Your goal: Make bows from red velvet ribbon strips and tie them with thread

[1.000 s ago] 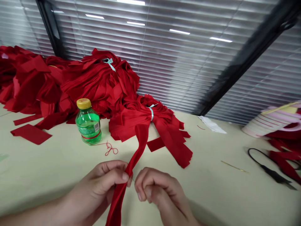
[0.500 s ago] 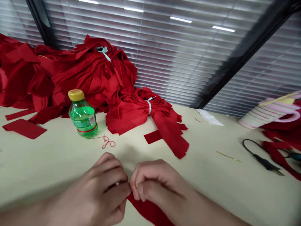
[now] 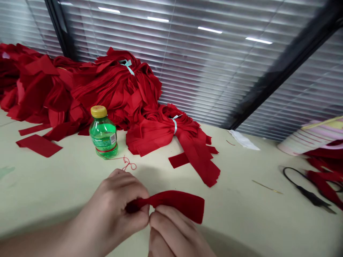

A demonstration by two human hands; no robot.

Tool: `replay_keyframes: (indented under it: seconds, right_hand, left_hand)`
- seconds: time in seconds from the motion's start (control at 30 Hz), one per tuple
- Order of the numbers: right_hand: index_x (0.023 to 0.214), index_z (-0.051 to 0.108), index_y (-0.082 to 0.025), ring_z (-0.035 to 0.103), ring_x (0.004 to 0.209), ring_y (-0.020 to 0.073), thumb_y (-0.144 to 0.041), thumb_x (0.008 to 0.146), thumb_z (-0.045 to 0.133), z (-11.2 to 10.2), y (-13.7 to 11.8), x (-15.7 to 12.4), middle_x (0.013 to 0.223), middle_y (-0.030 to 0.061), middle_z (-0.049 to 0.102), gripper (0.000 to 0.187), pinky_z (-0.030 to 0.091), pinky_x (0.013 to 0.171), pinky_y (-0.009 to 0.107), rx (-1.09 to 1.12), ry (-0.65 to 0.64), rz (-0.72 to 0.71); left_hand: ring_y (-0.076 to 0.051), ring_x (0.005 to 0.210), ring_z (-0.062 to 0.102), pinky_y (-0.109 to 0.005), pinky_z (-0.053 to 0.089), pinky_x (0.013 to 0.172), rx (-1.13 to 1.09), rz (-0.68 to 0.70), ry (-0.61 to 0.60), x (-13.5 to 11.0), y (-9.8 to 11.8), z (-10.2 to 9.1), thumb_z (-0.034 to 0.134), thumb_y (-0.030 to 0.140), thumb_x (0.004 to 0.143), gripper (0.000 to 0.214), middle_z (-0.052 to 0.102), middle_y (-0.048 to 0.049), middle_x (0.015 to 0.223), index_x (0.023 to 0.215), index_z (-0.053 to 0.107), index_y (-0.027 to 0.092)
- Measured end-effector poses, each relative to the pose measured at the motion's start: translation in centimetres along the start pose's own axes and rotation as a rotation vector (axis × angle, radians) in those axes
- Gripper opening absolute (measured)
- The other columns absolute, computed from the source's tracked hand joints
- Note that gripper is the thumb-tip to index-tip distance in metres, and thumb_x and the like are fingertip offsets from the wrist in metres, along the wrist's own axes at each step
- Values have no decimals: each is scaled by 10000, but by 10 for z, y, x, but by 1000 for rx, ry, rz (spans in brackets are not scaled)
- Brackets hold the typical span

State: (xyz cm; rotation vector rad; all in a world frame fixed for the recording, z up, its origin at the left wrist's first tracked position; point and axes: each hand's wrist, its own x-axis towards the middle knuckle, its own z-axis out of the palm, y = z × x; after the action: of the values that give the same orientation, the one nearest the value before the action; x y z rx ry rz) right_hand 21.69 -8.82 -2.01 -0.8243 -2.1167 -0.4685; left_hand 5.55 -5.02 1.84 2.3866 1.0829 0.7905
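Low in the head view, my left hand [image 3: 120,207] is closed, pinching a red fabric strip [image 3: 184,205] between thumb and fingers. The strip runs out to the right from that pinch, its square-cut end lying past my right hand [image 3: 174,232]. Fingers of the right hand are curled and pressed together against the strip's near side, close to the left thumb tip; the right fingertips are hidden. Just beyond the left hand, a loop of red thread [image 3: 129,165] trails from a green bottle [image 3: 103,137] with a yellow cap.
Bundles of red fabric strips [image 3: 120,85], tied with pale ribbon, are heaped along the window blinds [image 3: 203,64]. A tied smaller bundle [image 3: 152,135] lies in front. Toward the right are a white scrap [image 3: 243,139], a black-handled tool [image 3: 308,192] and a striped cup [image 3: 308,135].
The strip, which hung down toward me under my right hand, now extends to the right above it. My right hand has moved lower and turned. The whole view has shifted slightly.
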Motion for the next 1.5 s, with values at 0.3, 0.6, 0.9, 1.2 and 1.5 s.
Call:
replay_keyframes:
  seconds: [0.3,0.6,0.9,1.2,1.5]
  right_hand:
    - [702,544,-173,645,753,153,-4,767,365,9,10,-6,692,37,639,255,575,762,220,118,43,-87]
    - [647,456,-207,501,522,108,-69,720,429,-1,13,2,634,5,563,158,469,512,210,797,-46,477]
    - [512,495,-152,477,525,84,-146,632,475,-8,45,21,546,4,530,121,396,537,201,1894,-426,1083]
    - [587,469,-180,481,606,131,-34,709,413,-32,28,27,624,16,542,198,433,519,250,553,-394,170]
    - [633,602,-160,631,671,148,-46,712,451,-9,11,-4,714,26,687,206,564,613,253,19,-99,-183]
  left_hand:
    - [-150,646,588,-218,444,580,-324,-284,36,0,-6,11,623,214,745,69,661,0,690,686,655,202]
    - [-117,514,502,-218,411,501,-905,-550,-15,5,-3,12,668,234,697,77,592,10,556,662,687,169]
    - [-149,686,541,-247,447,623,-505,93,-286,1,-5,-3,558,-8,651,257,635,-43,761,778,678,180]
    - [-186,734,465,-349,375,746,55,326,-166,-10,-6,-1,398,26,862,256,541,-40,736,740,582,155]
    - [-167,715,559,-316,425,739,37,250,7,-7,-5,-2,558,111,836,73,639,-36,739,807,612,150]
